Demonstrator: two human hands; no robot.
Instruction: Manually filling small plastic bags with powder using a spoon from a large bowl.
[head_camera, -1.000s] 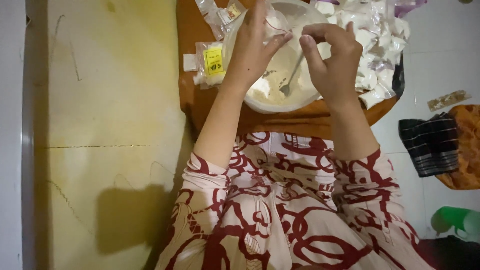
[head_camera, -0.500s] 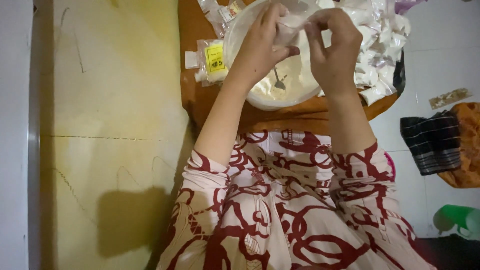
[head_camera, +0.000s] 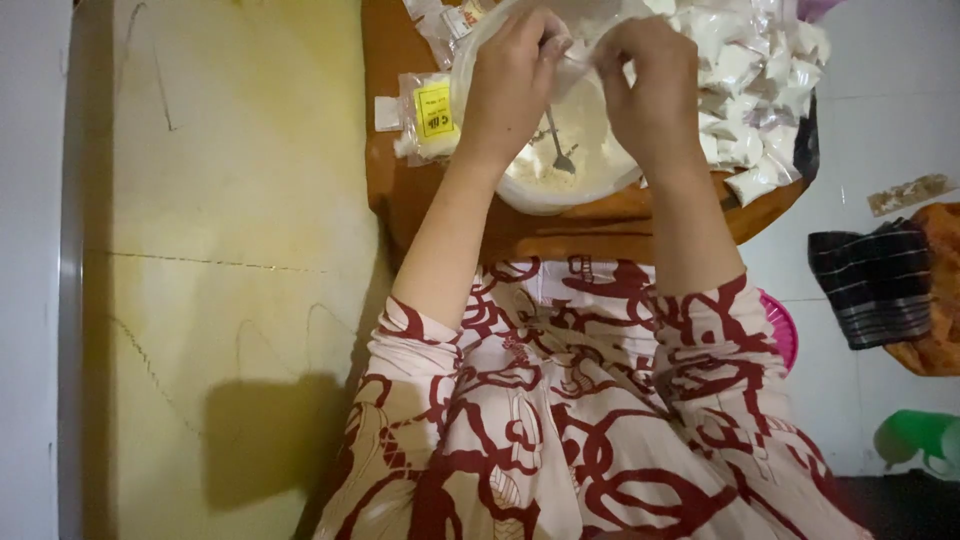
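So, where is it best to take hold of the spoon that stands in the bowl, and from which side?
Probably by the upper handle of the spoon. Its head is sunk in the pale powder of the bowl, and the thin handle leans up toward the far rim, between the left hand and the right hand. Come from above, on the right hand's side, pinching the bare shaft.

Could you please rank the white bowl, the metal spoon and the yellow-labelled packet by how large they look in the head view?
1. Round white bowl of pale powder, partly hidden by both hands.
2. Clear packet with a yellow label.
3. Small metal spoon, standing in the powder.
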